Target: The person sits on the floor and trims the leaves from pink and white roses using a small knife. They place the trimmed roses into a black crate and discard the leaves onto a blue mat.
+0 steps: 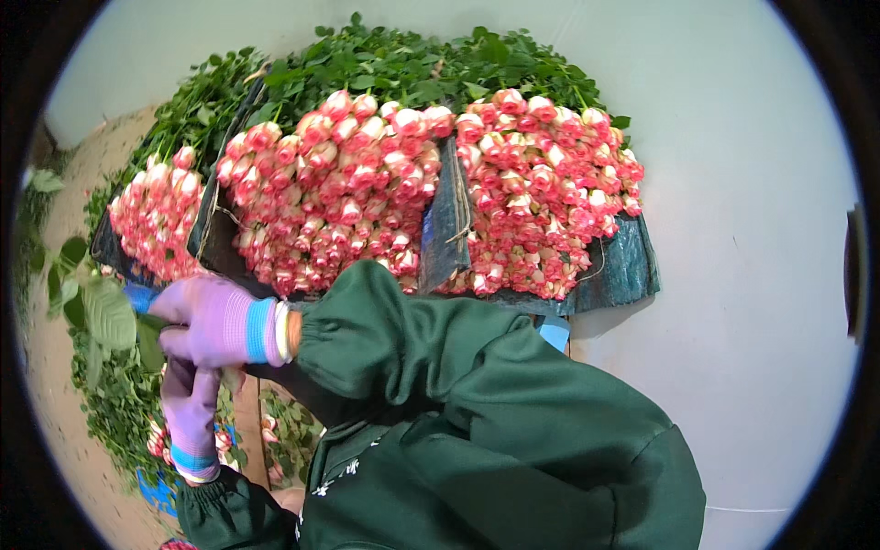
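Both my hands wear purple knit gloves with blue cuff bands and meet at the left. My right hand [216,323] reaches across, blurred, above my left hand [189,419] and covers part of its fingers. Beside the left hand's fingers is a pale rose bloom [234,378], which that hand seems to hold by the stem; the stem is hidden. Large green rose leaves [110,313] stick out to the left of both hands. A blue piece [139,298] shows at the right hand's fingertips; whether the hand grips it is unclear.
Dense pink-and-white roses [337,185] lie in dark sheet wraps [447,213] along the far side, foliage [426,62] behind. More cut roses [124,405] lie low at the left, near a wooden board [249,426]. A pale wall-like surface [722,240] fills the right.
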A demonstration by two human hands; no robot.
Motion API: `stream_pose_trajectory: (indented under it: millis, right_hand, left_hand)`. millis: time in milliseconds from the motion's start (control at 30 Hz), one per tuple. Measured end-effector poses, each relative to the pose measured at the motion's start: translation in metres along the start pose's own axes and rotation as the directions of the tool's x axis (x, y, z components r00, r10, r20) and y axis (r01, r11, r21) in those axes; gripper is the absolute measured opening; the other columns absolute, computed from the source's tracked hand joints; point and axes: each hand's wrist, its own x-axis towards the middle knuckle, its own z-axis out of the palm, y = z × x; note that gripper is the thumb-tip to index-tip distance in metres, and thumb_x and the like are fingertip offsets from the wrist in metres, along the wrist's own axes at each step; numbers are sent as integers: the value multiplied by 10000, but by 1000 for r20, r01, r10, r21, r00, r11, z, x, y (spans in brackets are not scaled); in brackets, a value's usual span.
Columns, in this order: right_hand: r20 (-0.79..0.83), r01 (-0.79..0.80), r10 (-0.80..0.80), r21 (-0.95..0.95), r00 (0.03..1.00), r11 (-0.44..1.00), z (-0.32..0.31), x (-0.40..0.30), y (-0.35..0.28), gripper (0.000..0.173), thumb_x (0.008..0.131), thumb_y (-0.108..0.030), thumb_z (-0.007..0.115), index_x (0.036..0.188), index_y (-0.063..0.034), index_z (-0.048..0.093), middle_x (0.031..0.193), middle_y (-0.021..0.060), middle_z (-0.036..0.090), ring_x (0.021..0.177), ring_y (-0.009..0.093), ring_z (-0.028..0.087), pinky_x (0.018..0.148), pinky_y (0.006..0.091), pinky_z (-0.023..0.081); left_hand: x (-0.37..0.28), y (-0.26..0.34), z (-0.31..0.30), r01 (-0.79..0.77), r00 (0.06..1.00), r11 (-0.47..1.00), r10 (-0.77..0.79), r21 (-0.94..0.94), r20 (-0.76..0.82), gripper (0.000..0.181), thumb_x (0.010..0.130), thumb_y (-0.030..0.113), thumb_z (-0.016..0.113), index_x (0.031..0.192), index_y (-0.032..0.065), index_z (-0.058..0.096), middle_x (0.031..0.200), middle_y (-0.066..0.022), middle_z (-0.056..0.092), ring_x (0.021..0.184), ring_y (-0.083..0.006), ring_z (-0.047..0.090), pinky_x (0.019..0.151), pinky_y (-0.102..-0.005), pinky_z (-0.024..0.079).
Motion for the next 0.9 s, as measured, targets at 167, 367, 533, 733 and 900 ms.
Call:
stream_pose_trajectory:
  millis: [167, 367, 533, 733, 900]
  right_hand:
    - [-348, -315, 385, 240, 855, 918, -154, -17, -7, 443, 833, -148, 565, 1223, 31, 454, 828, 142, 635, 426, 145, 576, 353, 266, 509]
    - [-821, -689, 61, -433, 567, 581, -388, -67, -12, 320, 820, -307, 594, 1095, -148, 622, 814, 43, 662, 665, 141, 626, 676, 274, 519]
    - [-866, -887, 215, -462, 451, 1, -537, -152, 40, 368, 786, -298, 564, 998, -3, 625, 1008, 209, 613, 928, 334, 608, 781, 396, 482]
    - [-696, -567, 483, -716, 532, -407, -589, -188, 117, 320, 813, -289, 534, 952, -22, 642, 993, 185, 619, 934, 329, 591, 813, 390, 473]
    - [-561, -541, 607, -805, 562, -243, -592, -183, 116, 335, 849, -274, 489, 1014, 0, 589, 1061, 174, 583, 974, 296, 568, 847, 383, 446]
  left_hand:
    - [7, 64, 23, 52, 999, 998, -52, 28, 0, 434, 884, 87, 449, 1296, -27, 376, 1182, -140, 509, 979, -161, 513, 882, -269, 388]
    - [-38, 33, -77, 279, 906, 960, -252, 32, -341, 391, 916, 220, 473, 1262, 41, 430, 1012, -40, 559, 717, -40, 485, 550, -137, 362]
    - [-74, -25, -143, 284, 871, 933, -348, -222, -347, 419, 904, 333, 484, 1268, 130, 436, 953, -5, 556, 685, -57, 503, 505, -169, 352]
    - [-99, -42, -148, 384, 777, 881, -471, -278, -418, 396, 902, 337, 471, 1248, 145, 454, 923, -3, 567, 683, -73, 532, 514, -185, 372]
    - [-124, -43, -160, 199, 882, 938, -298, -285, -365, 398, 903, 260, 500, 1231, 39, 448, 967, -57, 610, 797, -117, 595, 625, -225, 471]
